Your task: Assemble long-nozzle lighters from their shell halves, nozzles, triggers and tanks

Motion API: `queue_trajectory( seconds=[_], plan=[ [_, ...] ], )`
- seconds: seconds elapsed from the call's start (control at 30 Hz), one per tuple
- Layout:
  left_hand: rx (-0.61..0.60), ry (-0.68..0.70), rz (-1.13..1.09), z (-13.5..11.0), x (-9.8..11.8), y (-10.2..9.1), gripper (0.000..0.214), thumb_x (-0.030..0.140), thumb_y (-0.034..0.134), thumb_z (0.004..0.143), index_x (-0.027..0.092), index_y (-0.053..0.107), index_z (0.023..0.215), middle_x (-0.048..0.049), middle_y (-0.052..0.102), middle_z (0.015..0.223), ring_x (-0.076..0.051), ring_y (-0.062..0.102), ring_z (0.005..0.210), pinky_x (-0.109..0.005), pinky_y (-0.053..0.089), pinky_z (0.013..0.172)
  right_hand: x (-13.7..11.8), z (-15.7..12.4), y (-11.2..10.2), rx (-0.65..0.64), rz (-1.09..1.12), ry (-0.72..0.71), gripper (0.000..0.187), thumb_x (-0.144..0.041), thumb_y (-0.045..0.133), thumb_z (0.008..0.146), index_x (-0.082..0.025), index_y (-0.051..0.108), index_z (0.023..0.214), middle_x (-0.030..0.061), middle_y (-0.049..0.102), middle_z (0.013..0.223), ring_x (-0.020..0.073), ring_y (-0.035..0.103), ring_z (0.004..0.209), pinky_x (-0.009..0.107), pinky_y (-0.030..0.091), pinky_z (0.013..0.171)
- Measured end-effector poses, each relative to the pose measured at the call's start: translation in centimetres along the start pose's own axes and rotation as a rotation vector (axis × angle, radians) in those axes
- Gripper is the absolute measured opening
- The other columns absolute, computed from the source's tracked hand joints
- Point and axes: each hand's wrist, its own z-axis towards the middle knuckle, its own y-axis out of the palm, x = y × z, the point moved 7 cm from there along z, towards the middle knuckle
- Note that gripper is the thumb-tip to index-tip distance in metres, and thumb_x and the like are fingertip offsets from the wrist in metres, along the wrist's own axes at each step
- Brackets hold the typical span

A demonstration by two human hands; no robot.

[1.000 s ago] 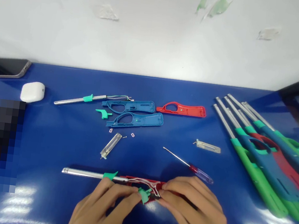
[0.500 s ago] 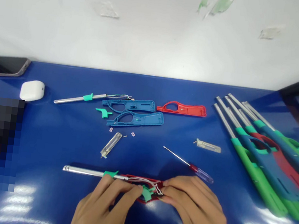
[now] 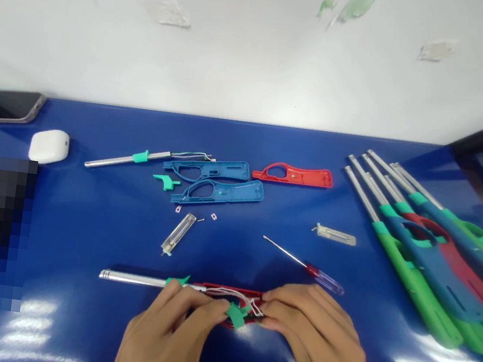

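An opened red lighter shell with a long metal nozzle tube lies near the table's front edge. White wires loop across its top. My left hand pinches a small green trigger piece at the shell's middle, fingers closed. My right hand grips the shell's right end, fingers curled over it and hiding that part.
On the blue table lie a red-handled screwdriver, two clear fuel tanks, blue shell halves, a red shell half, another nozzle tube, a white case. Several assembled lighters are stacked right.
Both hands stay on the red shell; the left fingers shifted slightly on the green trigger. Nothing else on the table moved.
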Motion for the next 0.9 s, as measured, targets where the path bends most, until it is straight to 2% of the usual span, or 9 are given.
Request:
queue_trajectory(
  seconds=[0.1, 0.17, 0.27, 0.43, 0.6, 0.73, 0.9],
  plan=[
    [0.01, -0.017, 0.023, -0.17, -0.08, 0.19, 0.034, 0.006, 0.048, 0.101, 0.029, 0.07, 0.112, 0.005, 0.075, 0.091, -0.012, 0.068, 0.078, -0.025, 0.058, 0.075, 0.05, -0.22, 0.04, -0.017, 0.031, 0.007, 0.017, -0.01, 0.053, 0.105, -0.018, 0.066, 0.113, 0.0034, 0.072, 0.105, 0.0167, 0.063, 0.095, 0.034, 0.047, 0.085],
    [0.019, -0.033, 0.03, -0.21, -0.1, 0.31, 0.033, 0.007, 0.049, 0.101, 0.03, 0.07, 0.111, 0.0049, 0.074, 0.092, -0.013, 0.068, 0.077, -0.028, 0.058, 0.079, 0.03, -0.32, 0.13, -0.046, 0.065, 0.012, 0.021, -0.007, 0.053, 0.104, -0.018, 0.067, 0.115, 0.0041, 0.071, 0.107, 0.0181, 0.063, 0.099, 0.036, 0.048, 0.088],
    [0.029, -0.044, 0.027, -0.19, -0.04, 0.38, 0.032, 0.007, 0.049, 0.101, 0.03, 0.07, 0.11, 0.0044, 0.074, 0.092, -0.013, 0.068, 0.08, -0.028, 0.057, 0.077, -0.15, -0.22, 0.25, -0.078, 0.096, 0.007, 0.023, -0.007, 0.056, 0.102, -0.018, 0.066, 0.119, 0.0045, 0.071, 0.107, 0.019, 0.063, 0.101, 0.036, 0.048, 0.088],
    [0.01, -0.02, 0.059, -0.09, -0.01, 0.48, 0.035, 0.005, 0.048, 0.1, 0.03, 0.07, 0.112, 0.0047, 0.074, 0.093, -0.013, 0.069, 0.077, -0.029, 0.058, 0.077, -0.09, 0.19, 0.09, -0.016, 0.061, 0.005, 0.018, -0.009, 0.067, 0.097, -0.017, 0.065, 0.114, 0.0023, 0.073, 0.103, 0.0156, 0.064, 0.091, 0.032, 0.049, 0.084],
    [-0.019, -0.033, 0.108, -0.28, -0.32, 0.48, 0.043, 0.005, 0.043, 0.099, 0.033, 0.073, 0.113, 0.0045, 0.075, 0.098, -0.012, 0.067, 0.071, -0.027, 0.058, 0.068, -0.11, 0.05, -0.02, -0.039, 0.076, -0.053, 0.026, -0.003, 0.056, 0.099, -0.016, 0.068, 0.118, 0.0045, 0.075, 0.102, 0.0192, 0.064, 0.099, 0.035, 0.052, 0.084],
    [-0.008, -0.006, 0.148, -0.37, -0.18, -0.01, 0.044, 0.007, 0.041, 0.101, 0.03, 0.075, 0.115, 0.0024, 0.077, 0.099, -0.011, 0.066, 0.068, -0.023, 0.059, 0.067, -0.09, -0.06, -0.14, -0.085, 0.043, -0.109, 0.03, -0.004, 0.057, 0.098, -0.018, 0.068, 0.123, 0.0053, 0.074, 0.103, 0.0202, 0.067, 0.099, 0.036, 0.055, 0.081],
    [0.015, 0.047, 0.137, 0.01, 0.09, -0.39, 0.047, 0.005, 0.038, 0.101, 0.03, 0.075, 0.116, 0.0028, 0.079, 0.1, -0.009, 0.067, 0.065, -0.026, 0.063, 0.08, 0.04, 0.0, -0.38, -0.06, 0.054, -0.094, 0.033, -0.003, 0.058, 0.096, -0.019, 0.068, 0.122, 0.0049, 0.075, 0.102, 0.0204, 0.069, 0.095, 0.037, 0.056, 0.079]
  ],
)
